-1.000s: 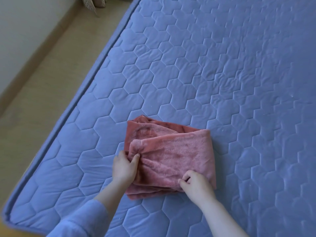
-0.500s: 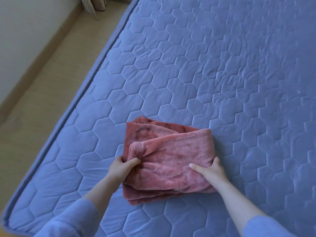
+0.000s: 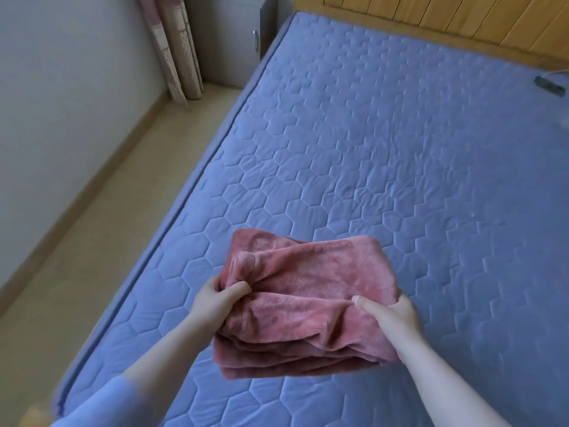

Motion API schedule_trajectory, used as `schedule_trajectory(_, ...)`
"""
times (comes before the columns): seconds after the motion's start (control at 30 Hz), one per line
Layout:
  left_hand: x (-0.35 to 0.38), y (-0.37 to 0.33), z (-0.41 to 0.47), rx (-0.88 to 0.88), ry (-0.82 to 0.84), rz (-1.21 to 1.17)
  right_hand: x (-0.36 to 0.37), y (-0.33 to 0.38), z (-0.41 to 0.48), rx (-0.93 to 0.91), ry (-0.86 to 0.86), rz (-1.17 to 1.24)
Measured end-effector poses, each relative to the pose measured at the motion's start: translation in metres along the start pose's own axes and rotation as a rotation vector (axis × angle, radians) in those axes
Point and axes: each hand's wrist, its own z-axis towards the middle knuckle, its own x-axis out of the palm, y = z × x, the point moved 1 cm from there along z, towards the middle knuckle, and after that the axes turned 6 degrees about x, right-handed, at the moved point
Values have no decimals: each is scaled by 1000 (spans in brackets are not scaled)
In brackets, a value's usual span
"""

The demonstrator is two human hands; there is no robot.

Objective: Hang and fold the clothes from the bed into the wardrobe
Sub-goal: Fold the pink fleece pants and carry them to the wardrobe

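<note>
Holding a folded pink garment [image 3: 308, 291] over the bed [image 3: 385, 149].
Left hand [image 3: 215, 300] and right hand [image 3: 397, 315] are gripping it, fingers clamped on its sides.

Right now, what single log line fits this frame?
item: folded pink garment, over blue mattress | left hand: grips its left edge | right hand: grips its right edge | wardrobe: not in view

Dusty-pink folded garment [image 3: 308, 291], blue hexagon-quilted mattress [image 3: 385, 155], yellow-wood headboard [image 3: 462, 20]
</note>
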Motion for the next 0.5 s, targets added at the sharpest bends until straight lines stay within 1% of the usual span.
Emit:
schedule_trajectory(0.13, -6, -79, -33, 123, 20, -10, -59, 71, -36, -171, -70, 39)
schedule_trajectory(0.27, -16, -167, -65, 276, 95, -32, -115, 144, -82, -310, -160, 108)
schedule_trajectory(0.5, -28, -315, -128, 607, 212, -58, -212, 218, -181, -482, -415, 290)
